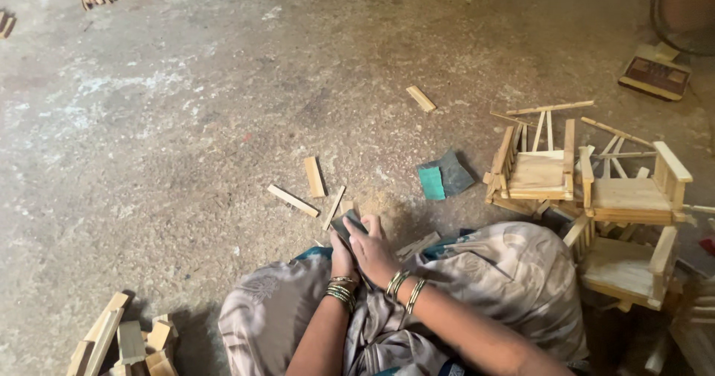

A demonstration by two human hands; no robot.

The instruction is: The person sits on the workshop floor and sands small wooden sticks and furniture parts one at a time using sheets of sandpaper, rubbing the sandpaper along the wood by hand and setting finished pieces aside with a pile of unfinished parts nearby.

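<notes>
we're gripping the small dark sanding block [347, 224] with both hands [365, 249], fingers wrapped tight; it's looking light and stiff, easiest pinched by its edges

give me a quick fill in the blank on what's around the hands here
1. Both hands press a dark sanding pad against the ____.
2. Both wrists wear ____.
3. The small wooden chairs stand to the person's ____.
4. The green sandpaper sheet lies ____ the hands and the chairs.

Missing words: floor; bangles; right; between
</notes>
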